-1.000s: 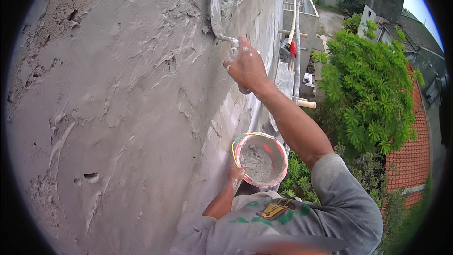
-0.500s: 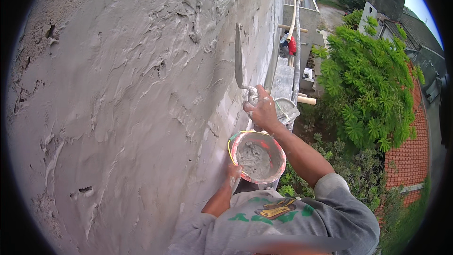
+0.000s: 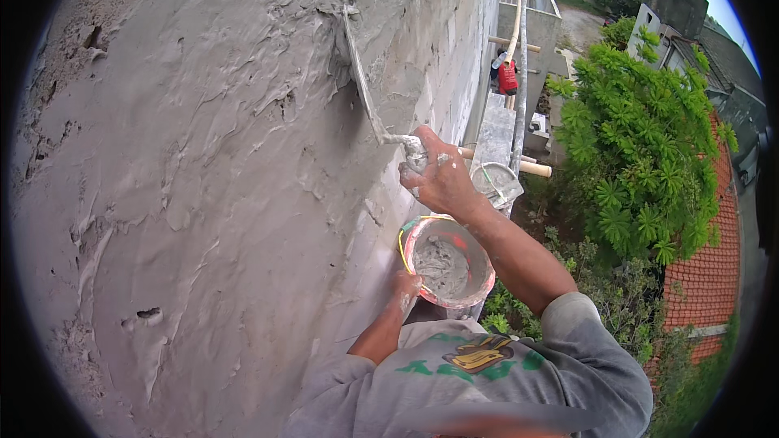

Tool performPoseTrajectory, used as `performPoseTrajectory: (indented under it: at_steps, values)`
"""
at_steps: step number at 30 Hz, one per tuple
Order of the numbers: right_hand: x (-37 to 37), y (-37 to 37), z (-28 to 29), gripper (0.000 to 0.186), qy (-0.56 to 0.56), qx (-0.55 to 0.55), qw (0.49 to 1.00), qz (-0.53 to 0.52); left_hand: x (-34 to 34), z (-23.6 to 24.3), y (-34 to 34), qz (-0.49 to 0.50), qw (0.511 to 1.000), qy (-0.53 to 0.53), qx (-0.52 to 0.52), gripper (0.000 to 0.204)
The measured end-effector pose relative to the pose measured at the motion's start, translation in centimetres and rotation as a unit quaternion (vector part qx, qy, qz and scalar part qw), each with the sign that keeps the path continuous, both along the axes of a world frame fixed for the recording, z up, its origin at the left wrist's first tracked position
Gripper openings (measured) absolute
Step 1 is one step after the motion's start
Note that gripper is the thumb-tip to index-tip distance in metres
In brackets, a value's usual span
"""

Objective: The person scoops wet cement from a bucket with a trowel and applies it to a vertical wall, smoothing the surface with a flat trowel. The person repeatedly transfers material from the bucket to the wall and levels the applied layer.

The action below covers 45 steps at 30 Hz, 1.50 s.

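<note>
Right hand: closed around the handle of a flat steel plastering trowel, mortar-spattered on the knuckles. The trowel blade runs up and to the left from the fist, its edge pressed against the grey, wet-rendered wall near the wall's upper edge, where a ridge of fresh mortar stands out.

Left hand: gripping the rim of a round pinkish plastic bucket, held just beside the wall below the right hand. The bucket holds a lump of grey mortar; a yellow and green band shows on its rim.

Wall: rough, uneven troweled render, with dents and gouges toward its left and lower parts.

Person: grey long-sleeved shirt with a green and yellow print on the chest.

Beyond the hands: pale wooden scaffold poles, a red container hung among them, a bushy green tree, and a red tiled roof far below.
</note>
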State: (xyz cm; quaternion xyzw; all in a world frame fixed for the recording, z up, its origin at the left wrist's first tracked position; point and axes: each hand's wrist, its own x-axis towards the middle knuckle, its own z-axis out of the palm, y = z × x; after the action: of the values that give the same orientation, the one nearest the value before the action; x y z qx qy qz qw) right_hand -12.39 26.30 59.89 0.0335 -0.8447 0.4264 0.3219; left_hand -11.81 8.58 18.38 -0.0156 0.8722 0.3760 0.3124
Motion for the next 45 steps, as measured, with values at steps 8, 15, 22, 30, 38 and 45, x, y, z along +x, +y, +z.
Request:
performPoseTrajectory:
  at_steps: [8, 15, 22, 30, 38, 45]
  values:
    - [5.1, -2.9, -1.4, 0.037, -0.048, 0.042, 0.994, 0.088, 0.1, 1.2, 0.7, 0.0, 0.999, 0.019, 0.028, 0.023]
    - [6.8, -0.7, 0.6, 0.038, -0.072, -0.082, 0.993, 0.047, 0.7, 2.9, 1.1, 0.006, 0.998, -0.011, 0.067, 0.019]
    - [-2.9, 6.9, 4.6, 0.058, -0.054, -0.342, 0.938, -0.018, 1.2, 6.4, -0.4, 0.032, 0.998, -0.01, 0.046, 0.021]
    - [-12.4, 11.8, 8.7, 0.041, -0.04, -0.178, 0.976, -0.12, 1.3, 2.5, -1.2, 0.013, 0.999, 0.017, 0.035, 0.034]
    - [-9.8, 7.9, 2.2, 0.043, -0.111, 0.016, 0.97, -0.217, 0.7, -1.0, -1.6, 0.03, 0.999, -0.019, 0.032, 0.038]
    - [-3.4, 6.8, -4.3, 0.041, -0.198, -0.028, 0.966, -0.165, 0.3, 0.1, -1.8, 0.015, 0.996, -0.036, 0.074, 0.034]
